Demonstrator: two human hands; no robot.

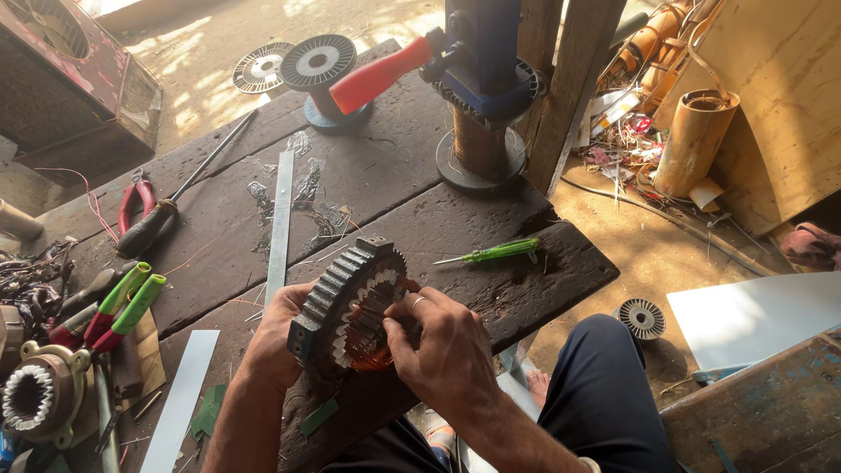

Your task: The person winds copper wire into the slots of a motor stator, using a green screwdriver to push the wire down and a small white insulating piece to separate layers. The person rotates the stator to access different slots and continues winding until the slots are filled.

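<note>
Item: right hand (442, 350), fingers pinching into the copper coils of a dark finned round metal motor stator (350, 307); left hand (279, 337) clasping its rim at nine o'clock, stator propped upright on the worn dark wooden plank (377, 188). Green-handled screwdriver (499, 252) at one o'clock; steel ruler (280, 223) at eleven. Risks, judged: wire nicked or kinked by hard pulling; stator rolling off the plank edge.
</note>
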